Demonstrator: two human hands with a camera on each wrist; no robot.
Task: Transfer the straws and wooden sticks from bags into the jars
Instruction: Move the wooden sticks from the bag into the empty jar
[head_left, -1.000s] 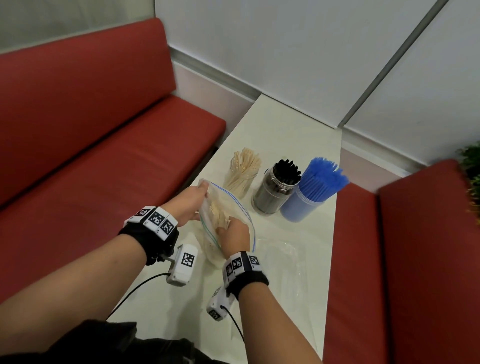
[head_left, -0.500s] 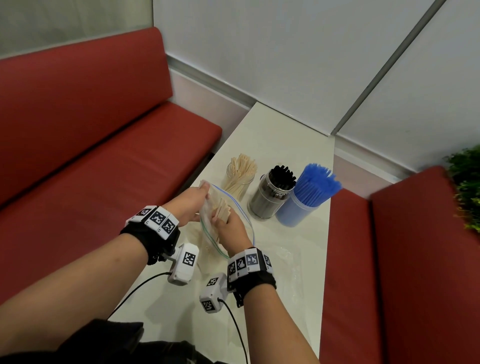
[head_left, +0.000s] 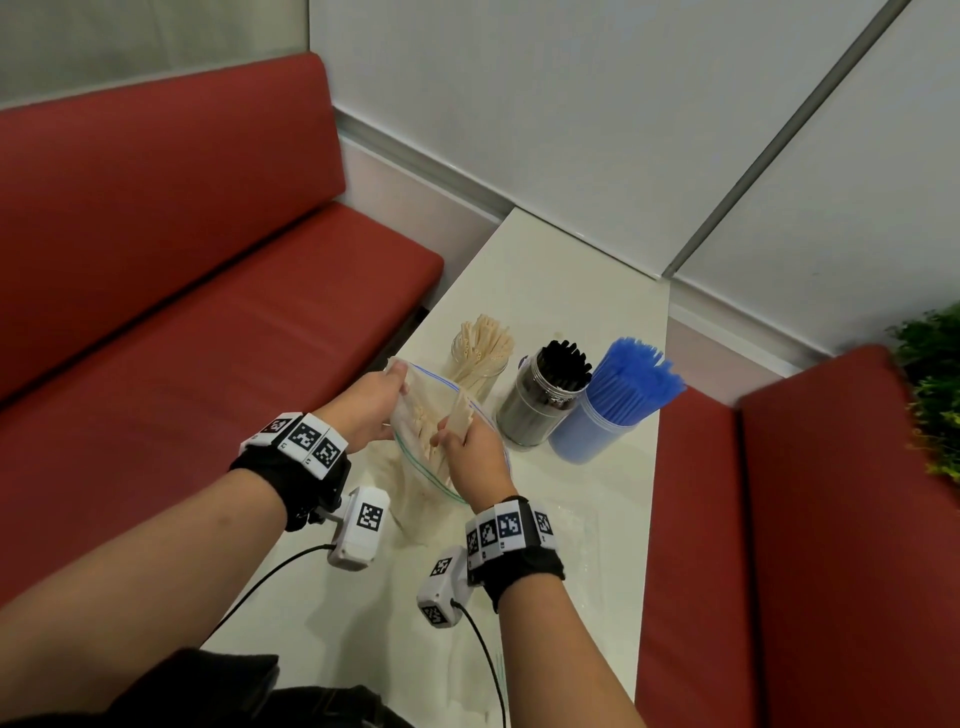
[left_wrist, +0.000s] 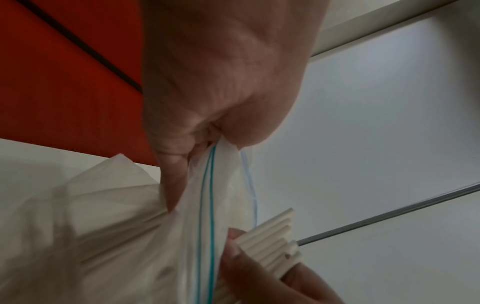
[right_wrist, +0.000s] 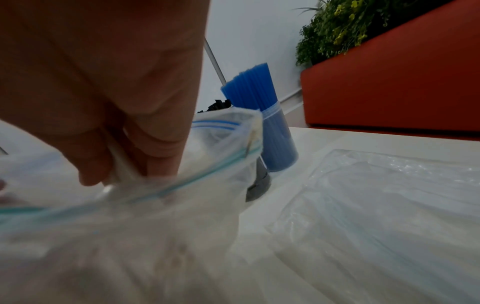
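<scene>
A clear zip bag (head_left: 415, 415) of pale paper straws stands open on the white table (head_left: 561, 291). My left hand (head_left: 371, 397) pinches the bag's rim (left_wrist: 211, 164) and holds it up. My right hand (head_left: 470, 449) reaches into the mouth and grips a bundle of pale straws (left_wrist: 272, 242), whose ends stick out above the rim (head_left: 460, 415). Behind the bag stand three jars: one with pale straws (head_left: 480, 345), one with black straws (head_left: 545, 397), one with blue straws (head_left: 613, 402).
An empty clear bag (right_wrist: 384, 205) lies flat on the table to the right of my right wrist. Red benches (head_left: 182, 291) flank the table on both sides. A green plant (head_left: 935, 384) sits behind the right bench.
My right hand has risen inside the bag with the bundle of pale straws, whose ends now show above the rim. The left hand keeps its hold on the bag.
</scene>
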